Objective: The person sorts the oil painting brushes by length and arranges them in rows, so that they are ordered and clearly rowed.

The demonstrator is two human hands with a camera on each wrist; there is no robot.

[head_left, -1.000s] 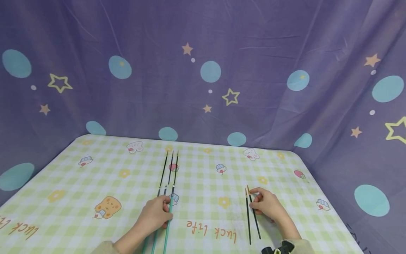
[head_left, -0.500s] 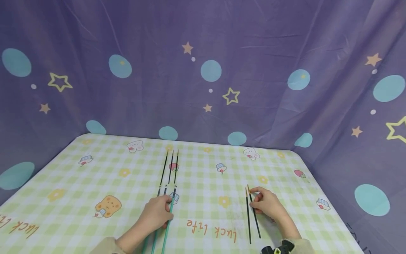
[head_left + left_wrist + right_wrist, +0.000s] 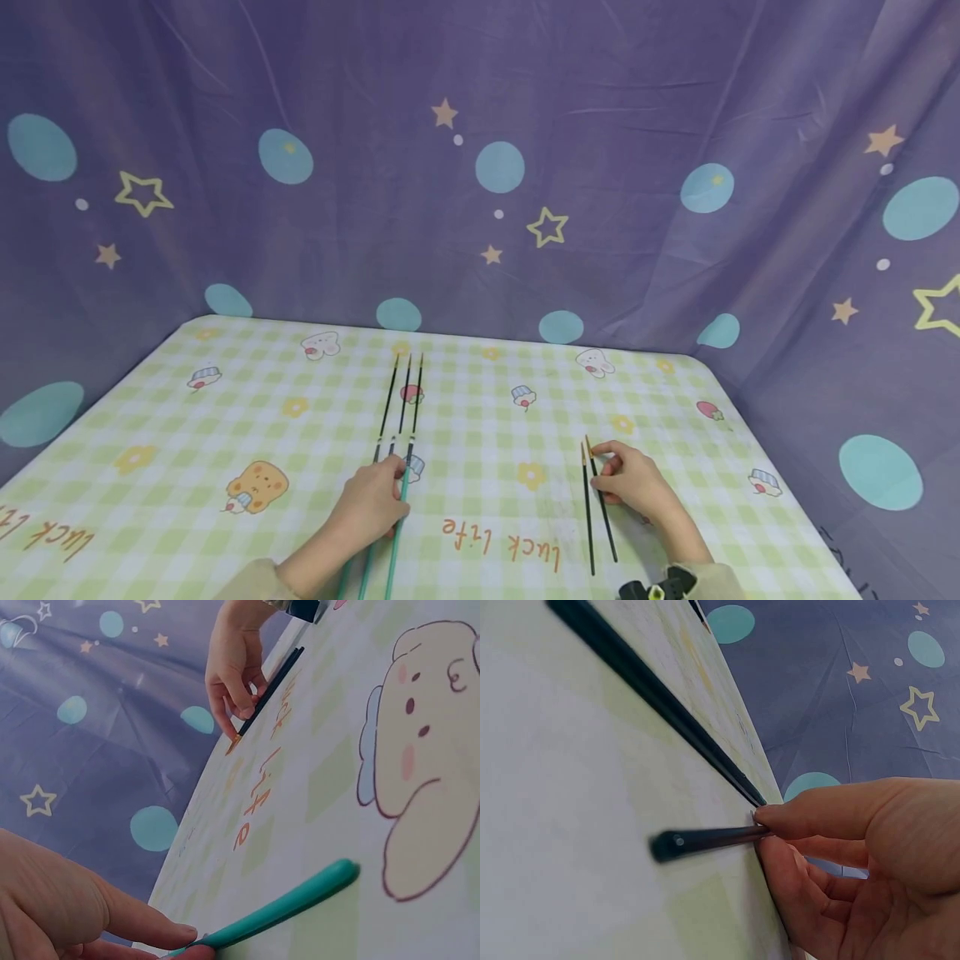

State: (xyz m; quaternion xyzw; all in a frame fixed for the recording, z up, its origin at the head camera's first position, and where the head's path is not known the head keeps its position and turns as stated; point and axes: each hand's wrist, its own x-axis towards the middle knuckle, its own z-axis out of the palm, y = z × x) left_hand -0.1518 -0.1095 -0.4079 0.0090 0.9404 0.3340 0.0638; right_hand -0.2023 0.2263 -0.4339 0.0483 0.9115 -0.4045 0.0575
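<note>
My left hand [image 3: 365, 502] pinches a teal-handled paintbrush [image 3: 395, 550], the rightmost of three lying side by side; the other two pass partly hidden beneath the hand. In the left wrist view, the rounded handle end [image 3: 322, 885] sticks out past my thumb and finger. Beyond the teal brushes, three thin black paintbrushes [image 3: 387, 400] lie in a row, tips pointing away. On the right, my right hand [image 3: 633, 482] pinches a short black paintbrush [image 3: 606, 521] near its golden bristles. Just left of that brush lies a similar black paintbrush [image 3: 588, 517], its lower end slightly apart.
A green-and-white checked tablecloth [image 3: 480, 442] with printed cartoons and lettering covers the table. Behind and around it hangs a purple curtain [image 3: 375, 208] with stars and blue dots. A black wrist device [image 3: 660, 586] sits at my right sleeve.
My left hand and forearm have shifted very slightly to the right, still holding the teal-handled paintbrush. My right hand and the black paintbrushes stay where they were.
</note>
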